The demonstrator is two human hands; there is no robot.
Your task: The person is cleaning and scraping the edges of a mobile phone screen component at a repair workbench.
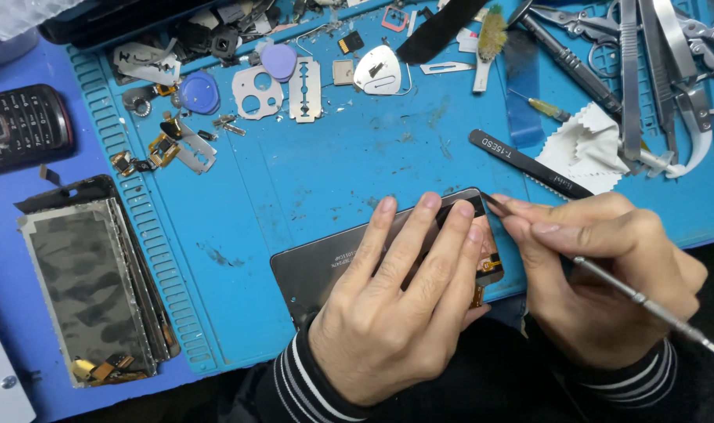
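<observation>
Near the blue mat's (310, 172) front edge, the left hand (396, 305) is lying flat, fingers pressing the dark phone panel (325, 262), while the right hand (607, 270) is pinching a thin metal tool (647, 301) at the panel's upper right corner.

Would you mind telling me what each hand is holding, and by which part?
Right hand grips a thin metal tool along its shaft; left hand presses the dark panel flat at its end.
</observation>
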